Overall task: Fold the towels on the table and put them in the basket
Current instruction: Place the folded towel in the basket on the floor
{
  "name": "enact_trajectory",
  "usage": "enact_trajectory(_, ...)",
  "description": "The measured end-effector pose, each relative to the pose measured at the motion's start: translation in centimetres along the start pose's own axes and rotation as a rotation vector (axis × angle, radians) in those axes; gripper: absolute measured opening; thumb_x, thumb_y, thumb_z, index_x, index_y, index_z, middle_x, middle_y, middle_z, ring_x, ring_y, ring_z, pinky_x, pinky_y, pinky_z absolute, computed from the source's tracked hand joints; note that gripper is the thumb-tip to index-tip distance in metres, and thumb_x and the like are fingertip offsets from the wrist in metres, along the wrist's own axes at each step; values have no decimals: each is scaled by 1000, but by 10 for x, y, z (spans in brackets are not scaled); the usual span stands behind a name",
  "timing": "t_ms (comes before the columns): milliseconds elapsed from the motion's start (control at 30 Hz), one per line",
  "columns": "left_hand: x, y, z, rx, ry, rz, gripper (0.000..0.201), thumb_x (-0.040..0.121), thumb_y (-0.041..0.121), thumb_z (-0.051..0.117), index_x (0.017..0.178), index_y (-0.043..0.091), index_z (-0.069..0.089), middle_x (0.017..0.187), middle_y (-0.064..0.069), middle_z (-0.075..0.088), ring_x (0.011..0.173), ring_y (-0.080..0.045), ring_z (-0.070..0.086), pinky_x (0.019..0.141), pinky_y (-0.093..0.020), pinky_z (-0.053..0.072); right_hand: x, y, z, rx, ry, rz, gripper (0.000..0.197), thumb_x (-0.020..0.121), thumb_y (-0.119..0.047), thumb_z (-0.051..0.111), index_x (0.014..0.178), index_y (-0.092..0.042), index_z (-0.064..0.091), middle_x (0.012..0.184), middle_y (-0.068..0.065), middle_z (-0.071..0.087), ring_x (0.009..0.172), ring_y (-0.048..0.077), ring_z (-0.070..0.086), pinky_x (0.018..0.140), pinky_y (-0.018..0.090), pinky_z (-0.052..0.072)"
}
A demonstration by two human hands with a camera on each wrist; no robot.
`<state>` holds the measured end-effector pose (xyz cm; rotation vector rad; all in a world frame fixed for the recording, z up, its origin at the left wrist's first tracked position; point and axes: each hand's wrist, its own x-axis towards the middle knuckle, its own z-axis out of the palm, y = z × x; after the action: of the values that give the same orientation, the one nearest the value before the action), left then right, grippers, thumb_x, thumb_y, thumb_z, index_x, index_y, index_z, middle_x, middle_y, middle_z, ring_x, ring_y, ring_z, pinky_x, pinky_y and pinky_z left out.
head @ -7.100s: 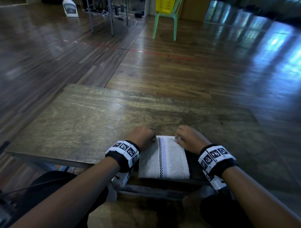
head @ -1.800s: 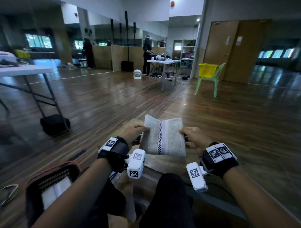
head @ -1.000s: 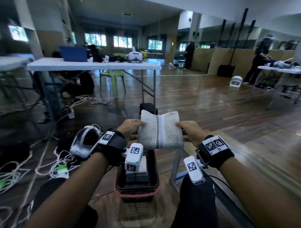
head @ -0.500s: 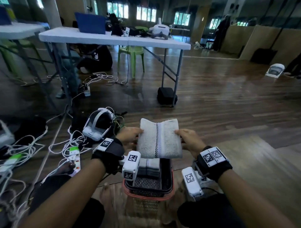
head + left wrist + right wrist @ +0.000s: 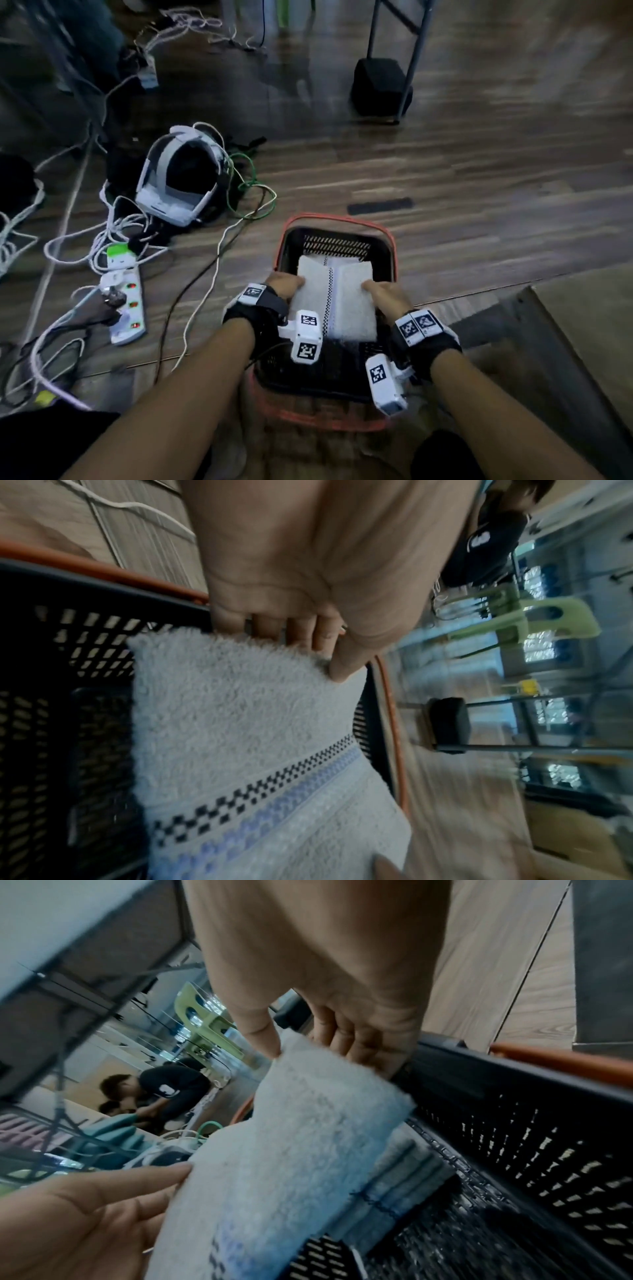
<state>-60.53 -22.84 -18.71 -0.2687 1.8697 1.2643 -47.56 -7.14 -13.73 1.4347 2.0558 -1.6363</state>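
Note:
A folded white towel (image 5: pixel 337 301) with a checked black and pale blue stripe hangs just over the black basket (image 5: pixel 337 236) with its orange rim. My left hand (image 5: pixel 286 284) pinches its left edge, thumb on top and fingers underneath (image 5: pixel 298 631). My right hand (image 5: pixel 383 291) grips the right edge the same way (image 5: pixel 329 1039). The towel (image 5: pixel 240 723) is level with the basket's rim. A stack of folded towels (image 5: pixel 407 1175) lies inside the basket beneath it, partly hidden.
The basket stands on the wooden floor. A white headset (image 5: pixel 178 185), tangled cables and a power strip (image 5: pixel 126 301) lie to its left. The wooden table's corner (image 5: pixel 582 329) is at the right. A black weight (image 5: pixel 380 85) sits by a table leg behind.
My view has tipped down to the basket. Both hands have lowered the folded towel from chest height to the basket's opening, still holding its two side edges.

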Motion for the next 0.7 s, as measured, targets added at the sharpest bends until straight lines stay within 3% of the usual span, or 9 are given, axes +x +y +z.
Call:
enact_trajectory(67,26,-4,8,85,11,-5,21,73,14,65,86,-2,66,105,-25,67,94,-36,65,90,-50,52,27,7,7,-24,29,31,28,74,-32,62,79,-5,69,82,10,63,83,28,61,72,28,48)
enact_trajectory(100,21,4,11,138,9,4,10,75,15,64,74,5,66,98,-22,68,92,-34,65,88,-44,53,42,10,11,-18,36,47,33,69,-34,62,76,-3,68,81,10,63,88,32,62,82,36,52)
enact_trajectory(167,32,11,16,204,22,35,19,82,14,59,64,11,60,86,-17,65,85,-29,62,78,-32,49,64,13,16,-14,38,62,36,71,-31,62,80,3,66,80,11,62,90,35,63,89,47,51)
enact_trajectory(233,46,15,21,256,27,73,16,85,15,56,73,6,62,85,-15,62,85,-28,61,76,-32,48,80,11,20,-6,46,66,35,80,-24,59,93,9,65,85,15,63,82,29,59,83,39,50)
enact_trajectory(300,60,17,27,270,47,124,18,79,19,55,82,4,65,89,-19,66,89,-33,65,81,-40,51,98,9,23,5,69,36,39,84,-18,57,104,15,59,89,22,64,78,24,54,73,31,42)
enact_trajectory(367,70,19,30,321,97,163,25,74,23,52,84,5,65,95,-22,68,92,-36,65,81,-41,51,113,8,28,16,76,19,36,85,-16,56,102,15,60,91,22,65,79,23,54,73,29,41)
enact_trajectory(467,79,21,32,420,140,202,21,86,18,50,97,5,63,104,-16,66,99,-32,61,78,-31,44,128,10,36,23,68,11,27,86,-14,55,95,10,63,86,14,59,79,22,53,72,28,39)
enact_trajectory(567,93,11,35,496,156,214,28,91,14,48,114,0,57,117,-17,61,108,-33,56,84,-29,40,139,16,41,4,64,11,15,87,-14,53,80,-4,61,85,12,57,78,22,53,70,25,36)
enact_trajectory(700,102,0,39,513,172,236,28,92,9,47,116,-2,54,120,-19,60,110,-33,55,85,-28,40,146,23,43,-9,78,4,20,87,-14,53,91,2,65,94,18,64,89,30,60,74,30,42)
